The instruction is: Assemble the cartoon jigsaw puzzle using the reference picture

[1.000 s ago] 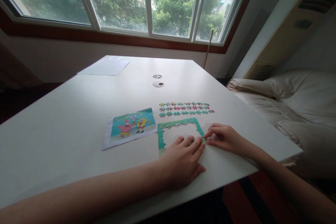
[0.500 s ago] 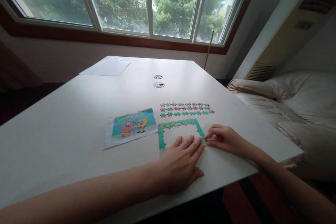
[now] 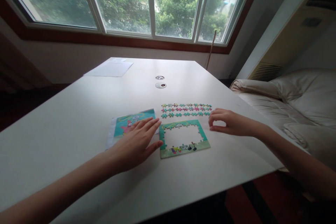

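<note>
A jigsaw border frame (image 3: 183, 147) in green lies on the white table (image 3: 78, 112), its middle unfilled. My left hand (image 3: 136, 143) is flat with fingers stretched, lying over the cartoon reference picture (image 3: 123, 126) just left of the frame. My right hand (image 3: 228, 122) hovers at the right end of the rows of loose puzzle pieces (image 3: 186, 109), thumb and fingers curved in a loose pinch; I cannot see a piece in them.
A sheet of paper (image 3: 109, 68) lies at the table's far left. Two round cable holes (image 3: 160, 81) sit mid-table. A cushioned sofa (image 3: 294, 98) stands to the right, and windows run along the back wall.
Both hands have left the frame: the left slid left onto the picture, the right moved up to the rows of pieces. The frame's bottom edge now shows.
</note>
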Tool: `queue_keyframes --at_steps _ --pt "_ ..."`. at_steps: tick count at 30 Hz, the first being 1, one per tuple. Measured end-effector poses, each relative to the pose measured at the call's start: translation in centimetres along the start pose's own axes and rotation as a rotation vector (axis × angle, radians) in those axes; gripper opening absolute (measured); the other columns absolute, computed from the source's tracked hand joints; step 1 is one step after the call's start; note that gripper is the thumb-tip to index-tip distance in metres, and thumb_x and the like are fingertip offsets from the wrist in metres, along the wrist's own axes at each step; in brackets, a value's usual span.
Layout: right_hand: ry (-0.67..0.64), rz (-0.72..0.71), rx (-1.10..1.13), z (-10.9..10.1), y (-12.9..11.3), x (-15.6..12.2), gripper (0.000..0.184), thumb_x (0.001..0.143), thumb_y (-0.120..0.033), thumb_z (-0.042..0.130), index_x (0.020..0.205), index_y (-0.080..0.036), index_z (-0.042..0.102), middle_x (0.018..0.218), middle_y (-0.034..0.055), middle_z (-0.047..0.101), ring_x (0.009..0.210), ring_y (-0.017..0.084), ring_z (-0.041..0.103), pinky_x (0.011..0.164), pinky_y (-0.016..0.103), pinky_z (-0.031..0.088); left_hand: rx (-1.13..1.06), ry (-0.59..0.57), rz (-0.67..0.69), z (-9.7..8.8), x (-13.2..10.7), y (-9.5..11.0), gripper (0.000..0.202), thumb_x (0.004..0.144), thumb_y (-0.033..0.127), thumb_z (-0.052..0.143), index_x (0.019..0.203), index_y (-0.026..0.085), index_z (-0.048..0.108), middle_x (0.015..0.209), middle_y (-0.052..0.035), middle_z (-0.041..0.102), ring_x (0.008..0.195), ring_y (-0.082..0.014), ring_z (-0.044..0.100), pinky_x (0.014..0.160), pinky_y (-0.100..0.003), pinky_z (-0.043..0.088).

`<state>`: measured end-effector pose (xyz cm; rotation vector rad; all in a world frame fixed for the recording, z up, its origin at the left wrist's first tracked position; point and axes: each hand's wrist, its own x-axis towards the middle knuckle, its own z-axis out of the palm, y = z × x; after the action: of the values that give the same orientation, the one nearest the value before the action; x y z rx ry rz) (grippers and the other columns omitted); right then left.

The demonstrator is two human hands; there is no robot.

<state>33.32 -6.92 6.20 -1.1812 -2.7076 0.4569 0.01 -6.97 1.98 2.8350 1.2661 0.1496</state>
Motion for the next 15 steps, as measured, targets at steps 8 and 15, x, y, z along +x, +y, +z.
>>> queue_keyframes --at_steps 8,15 --pt "-0.021 0.004 -0.003 2.2 0.5 1.6 0.070 0.072 -0.054 0.059 0.129 -0.018 0.040 0.129 0.0132 0.044 0.119 0.026 0.040 0.099 0.041 0.032 -0.049 -0.002 0.047 0.9 -0.4 -0.8 0.068 0.085 0.060 0.034 0.136 0.016 0.030 0.140 -0.0108 0.034 0.127 -0.0299 0.028 0.101 -0.048 0.026" --pt "-0.087 0.045 0.003 3.8 0.2 0.9 0.088 0.068 -0.059 0.060 0.137 -0.016 0.029 0.138 0.0143 0.034 0.126 0.030 0.029 0.105 0.044 0.025 -0.063 -0.037 0.073 1.2 -0.3 -0.8 0.074 0.082 0.064 0.035 0.136 0.014 0.029 0.140 -0.0122 0.033 0.127 -0.0311 0.027 0.103 -0.048 0.022"
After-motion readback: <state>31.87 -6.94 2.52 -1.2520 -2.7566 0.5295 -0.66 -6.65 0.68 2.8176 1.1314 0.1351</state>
